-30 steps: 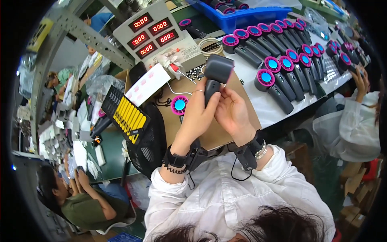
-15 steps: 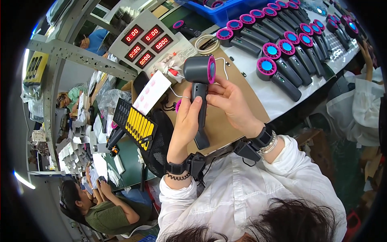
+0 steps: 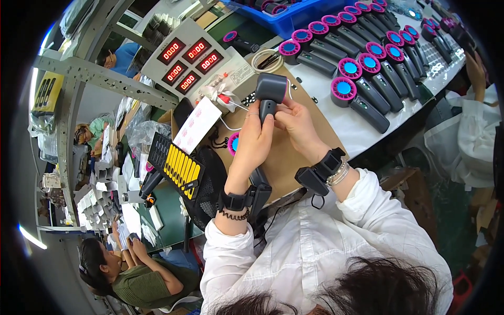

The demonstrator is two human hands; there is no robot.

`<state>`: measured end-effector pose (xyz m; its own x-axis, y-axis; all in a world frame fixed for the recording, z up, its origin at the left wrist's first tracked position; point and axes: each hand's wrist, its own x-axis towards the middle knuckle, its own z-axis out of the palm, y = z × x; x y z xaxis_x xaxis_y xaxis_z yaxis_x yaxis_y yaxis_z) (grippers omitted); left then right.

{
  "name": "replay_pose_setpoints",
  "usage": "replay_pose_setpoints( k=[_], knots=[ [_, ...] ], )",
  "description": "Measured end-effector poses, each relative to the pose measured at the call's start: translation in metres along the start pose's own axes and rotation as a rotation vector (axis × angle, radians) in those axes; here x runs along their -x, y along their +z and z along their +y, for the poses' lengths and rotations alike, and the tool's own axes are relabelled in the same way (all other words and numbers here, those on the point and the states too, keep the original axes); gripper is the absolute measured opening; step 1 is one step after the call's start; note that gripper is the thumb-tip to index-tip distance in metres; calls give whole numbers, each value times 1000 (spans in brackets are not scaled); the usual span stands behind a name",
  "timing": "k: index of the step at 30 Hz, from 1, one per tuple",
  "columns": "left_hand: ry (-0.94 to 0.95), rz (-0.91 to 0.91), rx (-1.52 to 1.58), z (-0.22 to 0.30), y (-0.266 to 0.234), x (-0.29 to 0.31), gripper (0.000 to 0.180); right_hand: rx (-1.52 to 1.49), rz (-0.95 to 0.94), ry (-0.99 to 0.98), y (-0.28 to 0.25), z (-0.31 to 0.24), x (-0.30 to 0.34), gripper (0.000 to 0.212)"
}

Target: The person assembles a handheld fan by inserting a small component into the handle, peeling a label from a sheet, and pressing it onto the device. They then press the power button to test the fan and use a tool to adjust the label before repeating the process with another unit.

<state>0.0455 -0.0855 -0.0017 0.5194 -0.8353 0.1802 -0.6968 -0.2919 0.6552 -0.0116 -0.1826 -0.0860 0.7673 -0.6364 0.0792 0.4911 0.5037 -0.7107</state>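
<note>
Over the brown board, my left hand (image 3: 254, 142) wraps round the handle of a dark grey hair dryer (image 3: 271, 88), its thumb lying along the grip. My right hand (image 3: 300, 126) has its fingers bent against the dryer where handle and head meet; its fingertips are partly hidden. The dryer's barrel is up, and only a thin pink edge shows at its right. A white cable (image 3: 237, 106) runs towards the handle from the left; its end is hidden by my fingers. Below my left hand lies a second dryer (image 3: 233, 143) with pink ring and blue centre, partly covered.
Rows of similar dryers (image 3: 362, 102) lie on the white-covered table at the right. A meter box (image 3: 220, 39) with red displays stands behind my hands. A blue bin (image 3: 294, 21) is at the back. Left are a yellow-and-black card (image 3: 178, 167) and a white sheet (image 3: 197, 123). Co-workers sit at both sides.
The dryer has turned in my hands: its blue-centred face has swung out of sight and its handle points more towards me. My right hand has shifted slightly left and down.
</note>
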Motion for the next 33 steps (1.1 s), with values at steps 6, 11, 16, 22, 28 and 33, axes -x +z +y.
replay_pose_setpoints(
  k=[6, 11, 16, 22, 28, 33],
  knots=[
    [5, -16, 61, -11, 4, -9, 46, -134, -55, 96, -8, -8, 0, 41],
    [78, -20, 76, -18, 8, -8, 47, -113, -38, 65, -7, -7, 0, 38],
    [-91, -77, 146, -22, 18, -11, 48, -145, -41, 87, -15, -1, -3, 34],
    [52, -4, -71, -13, 25, -17, 48, -221, 4, 113, -27, 8, -6, 31],
    [38, -28, 136, -26, 18, -22, 48, -231, -28, 169, -22, 3, -5, 36],
    [-171, -90, 436, -39, 9, -20, 44, -579, 35, 237, -23, 4, -10, 43]
  ],
)
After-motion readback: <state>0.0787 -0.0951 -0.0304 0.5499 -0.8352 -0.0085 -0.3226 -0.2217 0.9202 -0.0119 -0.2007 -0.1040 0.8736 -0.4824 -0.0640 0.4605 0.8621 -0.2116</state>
